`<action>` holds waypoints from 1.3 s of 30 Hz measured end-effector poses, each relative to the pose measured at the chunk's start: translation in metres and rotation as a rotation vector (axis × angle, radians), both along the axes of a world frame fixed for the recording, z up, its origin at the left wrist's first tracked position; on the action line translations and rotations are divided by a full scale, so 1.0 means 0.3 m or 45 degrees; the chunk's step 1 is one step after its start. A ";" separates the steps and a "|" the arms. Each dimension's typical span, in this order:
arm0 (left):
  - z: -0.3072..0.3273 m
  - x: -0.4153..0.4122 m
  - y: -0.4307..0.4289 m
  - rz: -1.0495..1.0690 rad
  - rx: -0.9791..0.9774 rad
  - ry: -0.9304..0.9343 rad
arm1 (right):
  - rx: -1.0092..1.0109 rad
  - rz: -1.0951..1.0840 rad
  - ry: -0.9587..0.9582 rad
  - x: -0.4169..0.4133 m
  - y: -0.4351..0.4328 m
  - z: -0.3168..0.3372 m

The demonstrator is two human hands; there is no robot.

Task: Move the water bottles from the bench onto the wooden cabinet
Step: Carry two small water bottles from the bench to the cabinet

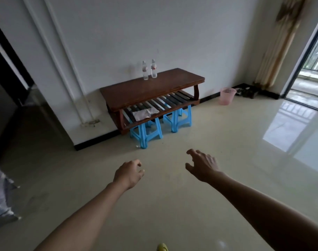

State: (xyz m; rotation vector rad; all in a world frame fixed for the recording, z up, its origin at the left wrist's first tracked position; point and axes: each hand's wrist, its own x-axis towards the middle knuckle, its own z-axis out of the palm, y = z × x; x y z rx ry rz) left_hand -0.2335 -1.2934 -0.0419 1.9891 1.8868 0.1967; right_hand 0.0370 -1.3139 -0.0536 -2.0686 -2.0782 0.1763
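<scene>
The step in hand looks like the approach: both arms reach forward over the bare floor point(191, 205), well short of the furniture, and nothing is held. The left hand point(129, 173) has its fingers curled loosely inward, thumb near the forefinger but pinching nothing; the right hand point(202, 165) has its fingers spread and hooked, as if shaped for a grasp. The two water bottles point(149, 70) stand upright and just beside each other near the back edge of the tabletop point(151, 87), close to the white wall point(172, 33). They are clear plastic, slim and round, with pale caps and red-marked labels. The tabletop is dark, smooth wood with a slatted lower shelf point(160, 107) that carries a crumpled pale cloth point(145, 113); two blue plastic stools point(161, 126) are tucked beneath. The floor is glossy and reflective, a possible slip hazard. Next, I judge, the person must close the gap and wrap one hand around each bottle's body. Whether this piece is the bench or the cabinet cannot be told.
</scene>
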 end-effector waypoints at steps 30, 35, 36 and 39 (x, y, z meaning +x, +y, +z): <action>0.103 0.601 2.478 -0.014 0.107 0.000 | 0.058 0.009 -0.018 0.604 2.515 0.079; 0.092 0.593 2.821 0.062 0.085 -0.018 | 0.071 0.078 0.010 0.603 2.910 0.060; 0.091 0.588 2.870 0.056 0.093 -0.015 | 0.060 0.071 -0.006 0.598 2.963 0.057; 0.068 0.550 3.095 0.058 0.107 -0.018 | 0.013 0.092 -0.061 0.567 3.183 0.033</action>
